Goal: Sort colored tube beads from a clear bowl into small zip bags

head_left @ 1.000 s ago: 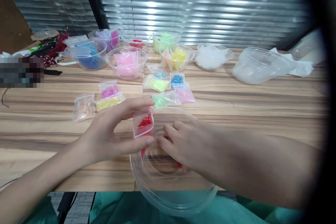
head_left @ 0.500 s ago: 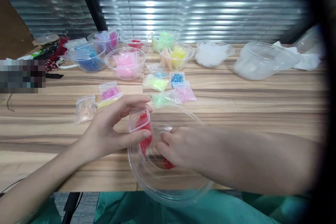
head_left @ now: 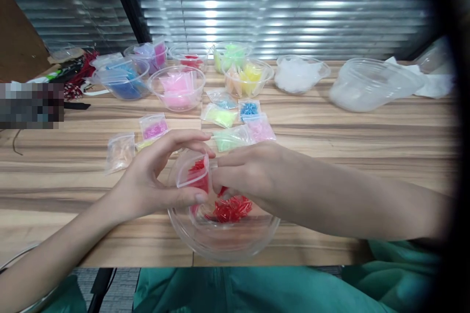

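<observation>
My left hand point(head_left: 145, 183) holds a small clear zip bag point(head_left: 200, 178) between thumb and fingers, its mouth gaping and red pieces inside. The bag is over the left part of a large clear plastic bowl point(head_left: 223, 249). Loose, thin red pieces point(head_left: 233, 209) lie heaped on the bowl's bottom. My right hand point(head_left: 253, 168) is above the bowl, close to the bag, with its fingers pinched together. A bit of red shows at its fingertips, which are partly hidden.
Behind the bowl lie several small bags, among them a green one point(head_left: 232, 138) and a blue one point(head_left: 248, 109). Bowls of coloured packets, such as the pink one point(head_left: 178, 90), line the back. Stacked clear bowls point(head_left: 370, 85) stand at back right.
My right hand has come up from inside the bowl toward the bag, uncovering the red heap. The bowl has shifted left and away from me. The left hand stays nearly in place.
</observation>
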`<state>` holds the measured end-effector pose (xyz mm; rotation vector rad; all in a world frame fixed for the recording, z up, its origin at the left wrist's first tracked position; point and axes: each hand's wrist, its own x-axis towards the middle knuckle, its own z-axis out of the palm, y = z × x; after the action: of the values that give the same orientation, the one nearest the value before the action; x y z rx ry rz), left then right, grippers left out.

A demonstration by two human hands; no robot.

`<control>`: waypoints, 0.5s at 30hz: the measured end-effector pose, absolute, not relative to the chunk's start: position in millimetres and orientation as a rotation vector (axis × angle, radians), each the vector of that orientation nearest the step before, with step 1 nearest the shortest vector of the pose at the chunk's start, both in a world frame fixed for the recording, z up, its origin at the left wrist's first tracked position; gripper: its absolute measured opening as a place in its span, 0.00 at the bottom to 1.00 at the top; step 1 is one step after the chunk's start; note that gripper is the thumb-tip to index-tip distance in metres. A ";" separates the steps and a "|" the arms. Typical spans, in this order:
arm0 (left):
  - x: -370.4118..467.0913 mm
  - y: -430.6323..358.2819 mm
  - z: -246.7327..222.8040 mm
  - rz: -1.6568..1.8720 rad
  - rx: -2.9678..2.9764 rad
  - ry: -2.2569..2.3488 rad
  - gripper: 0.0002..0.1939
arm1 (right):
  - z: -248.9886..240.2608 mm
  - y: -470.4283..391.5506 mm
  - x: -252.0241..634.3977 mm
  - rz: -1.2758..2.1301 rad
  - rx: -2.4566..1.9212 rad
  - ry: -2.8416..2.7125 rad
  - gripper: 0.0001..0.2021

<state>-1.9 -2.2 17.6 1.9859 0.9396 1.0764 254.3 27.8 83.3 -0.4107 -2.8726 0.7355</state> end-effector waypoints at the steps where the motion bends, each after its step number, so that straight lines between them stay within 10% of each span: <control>1: -2.1 -1.9 17.7 1.068 1.989 0.944 0.38 | 83.2 28.9 254.0 0.763 -0.412 -2.860 0.12; 15: 5.1 -6.0 24.8 1.280 1.946 0.784 0.38 | 76.9 34.7 250.6 0.505 -0.387 -2.775 0.15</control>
<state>5.1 -6.0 24.8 1.9460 0.7843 1.2796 250.6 34.7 76.9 -0.3871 -2.7755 0.5051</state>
